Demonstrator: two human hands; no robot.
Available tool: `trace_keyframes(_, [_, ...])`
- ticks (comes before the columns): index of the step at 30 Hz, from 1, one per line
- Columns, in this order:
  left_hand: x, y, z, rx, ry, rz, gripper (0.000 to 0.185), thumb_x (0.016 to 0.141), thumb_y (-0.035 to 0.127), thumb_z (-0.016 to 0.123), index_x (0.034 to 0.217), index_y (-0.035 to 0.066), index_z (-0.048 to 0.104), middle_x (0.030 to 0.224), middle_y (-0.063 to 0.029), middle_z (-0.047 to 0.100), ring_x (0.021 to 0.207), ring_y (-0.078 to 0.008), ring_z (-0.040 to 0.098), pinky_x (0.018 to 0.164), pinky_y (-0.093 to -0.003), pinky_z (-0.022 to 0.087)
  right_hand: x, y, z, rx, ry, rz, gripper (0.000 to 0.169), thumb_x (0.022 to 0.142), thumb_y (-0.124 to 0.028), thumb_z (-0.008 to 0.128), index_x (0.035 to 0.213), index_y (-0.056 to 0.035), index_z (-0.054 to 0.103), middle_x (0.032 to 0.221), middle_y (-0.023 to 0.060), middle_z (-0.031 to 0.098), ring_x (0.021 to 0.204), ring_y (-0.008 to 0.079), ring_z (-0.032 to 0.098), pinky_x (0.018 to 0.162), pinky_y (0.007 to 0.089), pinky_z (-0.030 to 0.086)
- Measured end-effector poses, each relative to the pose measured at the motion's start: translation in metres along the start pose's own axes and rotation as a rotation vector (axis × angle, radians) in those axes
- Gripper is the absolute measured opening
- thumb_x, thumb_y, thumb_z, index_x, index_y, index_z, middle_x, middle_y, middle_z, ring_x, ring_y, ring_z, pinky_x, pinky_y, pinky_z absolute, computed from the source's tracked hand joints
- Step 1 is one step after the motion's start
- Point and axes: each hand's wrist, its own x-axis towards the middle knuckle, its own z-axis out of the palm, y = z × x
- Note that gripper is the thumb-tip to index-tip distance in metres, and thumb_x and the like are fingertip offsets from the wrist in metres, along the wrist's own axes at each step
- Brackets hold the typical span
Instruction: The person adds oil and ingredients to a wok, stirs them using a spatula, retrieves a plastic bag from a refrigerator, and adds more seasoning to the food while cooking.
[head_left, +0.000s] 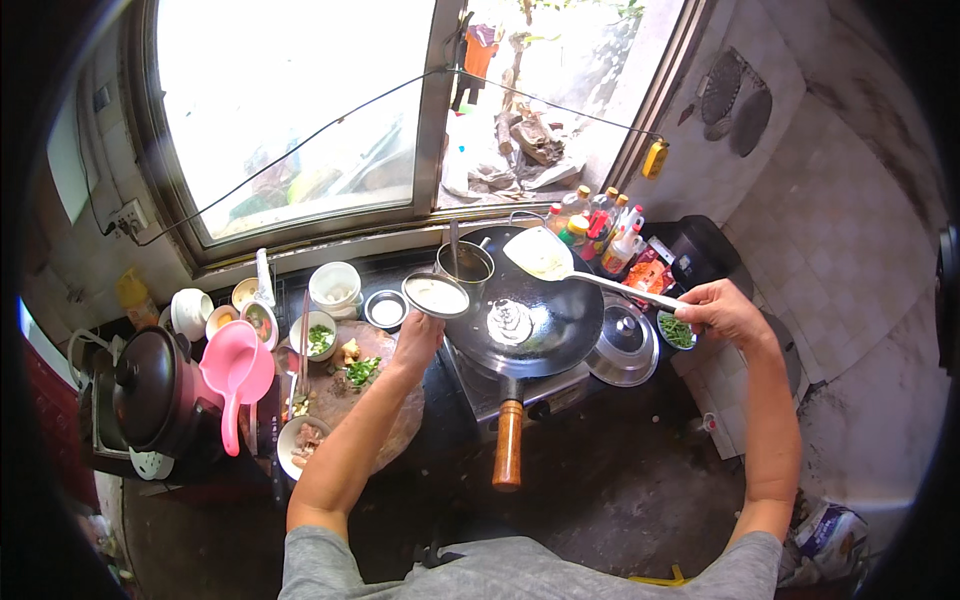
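Observation:
My left hand (421, 339) grips a round, dark-rimmed dish or lid (436, 293) with a pale inside, raised at the wok's left edge. I cannot tell which it is. In my right hand (721, 313) is the far end of the long handle of a wok spatula (538, 253). Its wide blade, bearing some pale residue, is over the back of the black wok (562, 330). A shiny pale patch shows at the wok's middle; whether liquid or reflection is unclear. The wok's wooden handle (508, 442) points towards me.
Behind the dish stands a metal pot (466, 262) with a utensil. Right are a glass lid (624, 341), sauce bottles (600, 225) and a bowl of cut greens (677, 331). A chopping board (375, 405), pink ladle (238, 367) and dark lidded pot (146, 386) lie left.

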Motion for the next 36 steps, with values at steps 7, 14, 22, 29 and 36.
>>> trace_keyframes(7, [0.012, -0.019, 0.024, -0.049, -0.045, -0.019, 0.047, 0.098, 0.047, 0.044, 0.072, 0.008, 0.05, 0.061, 0.0022, 0.044, 0.052, -0.0082, 0.041, 0.046, -0.0251, 0.031, -0.031, -0.044, -0.003, -0.218, 0.059, -0.13, 0.019, 0.076, -0.006, 0.072, 0.089, 0.0074, 0.07, 0.067, 0.0046, 0.062, 0.057, 0.0096, 0.055, 0.052, 0.0233, 0.042])
trace_keyframes(14, [0.008, -0.016, 0.029, -0.017, -0.106, -0.034, 0.049, 0.098, 0.048, 0.041, 0.07, 0.009, 0.049, 0.061, 0.0011, 0.044, 0.053, -0.0092, 0.041, 0.048, -0.0259, 0.032, -0.05, -0.055, 0.013, -0.623, 0.292, -0.28, 0.035, 0.069, -0.024, 0.075, 0.098, -0.0045, 0.073, 0.081, 0.0131, 0.071, 0.074, 0.0203, 0.067, 0.07, 0.0313, 0.049])
trace_keyframes(22, [0.008, -0.014, 0.024, -0.04, -0.11, -0.004, 0.047, 0.1, 0.042, 0.038, 0.068, 0.009, 0.048, 0.059, 0.0014, 0.043, 0.052, -0.0094, 0.04, 0.048, -0.0259, 0.031, -0.061, -0.059, 0.019, -0.573, 0.294, -0.307, 0.032, 0.072, -0.019, 0.075, 0.098, -0.0013, 0.072, 0.08, 0.0102, 0.07, 0.07, 0.0178, 0.065, 0.067, 0.0299, 0.049])
trace_keyframes(29, [0.003, -0.001, 0.021, -0.087, -0.069, -0.001, 0.045, 0.098, 0.044, 0.044, 0.067, 0.011, 0.047, 0.059, 0.0018, 0.043, 0.052, -0.0083, 0.039, 0.047, -0.0249, 0.03, -0.04, -0.011, 0.006, 0.055, -0.019, -0.009, 0.023, 0.08, -0.015, 0.075, 0.096, -0.0008, 0.07, 0.066, -0.0016, 0.059, 0.056, 0.0028, 0.05, 0.042, 0.0171, 0.03])
trace_keyframes(36, [0.002, -0.008, -0.02, -0.257, -0.014, 0.035, 0.026, 0.097, 0.033, 0.051, 0.081, 0.013, 0.047, 0.065, 0.0036, 0.038, 0.057, -0.0094, 0.039, 0.05, -0.0248, 0.03, -0.021, 0.038, 0.011, 0.104, 0.016, 0.048, 0.024, 0.079, -0.016, 0.075, 0.097, -0.0011, 0.069, 0.067, -0.0009, 0.06, 0.054, 0.0035, 0.051, 0.041, 0.0169, 0.03])
